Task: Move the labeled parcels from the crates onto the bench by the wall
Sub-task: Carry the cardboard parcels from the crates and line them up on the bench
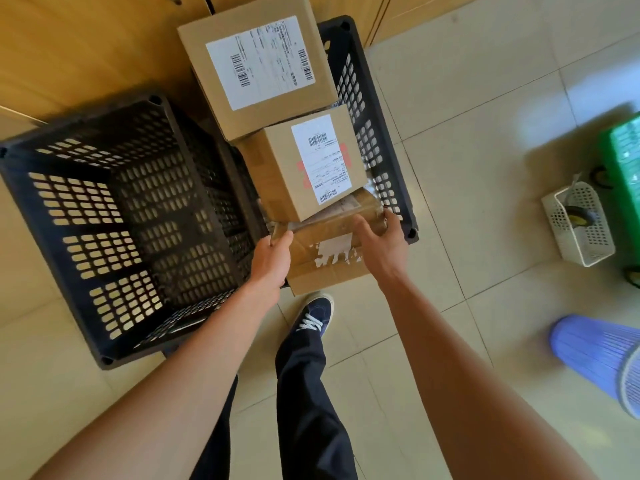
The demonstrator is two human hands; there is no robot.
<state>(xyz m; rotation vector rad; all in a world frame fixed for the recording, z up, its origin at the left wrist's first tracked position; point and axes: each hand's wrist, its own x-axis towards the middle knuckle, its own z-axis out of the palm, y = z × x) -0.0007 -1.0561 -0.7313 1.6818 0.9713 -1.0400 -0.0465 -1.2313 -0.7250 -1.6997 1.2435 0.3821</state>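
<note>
1. Cardboard dominates the head view: three brown parcels sit stacked in and above the right-hand black crate [372, 140]. The large labeled box [256, 69] lies farthest from you. The small labeled box [304, 168] rests below it and partly on the nearest one. The taped box [325, 247], its label mostly torn away, lies closest to you at the crate's near end.

2. Your left hand [272, 259] grips the taped box at its left near corner, fingers curled over the edge. Your right hand [381, 242] holds its right end, thumb on the near face and fingers wrapped round the far corner.

3. The deciding relation: the taped box's long axis runs left to right, directly between your two hands, so neither hand is nearer; both already bracket it. The small labeled box leans on its far edge, so in my judgement a lift may tip that box unless you draw the taped one toward you first.

4. The left-hand black crate [114, 220] shows only its perforated walls and floor. The bench cannot be identified with certainty; wooden panelling [86, 46] stands beyond the crates.

5. To the right on the tiled floor [467, 168] stand a white basket [581, 237] and a purple bin [595, 355].
</note>
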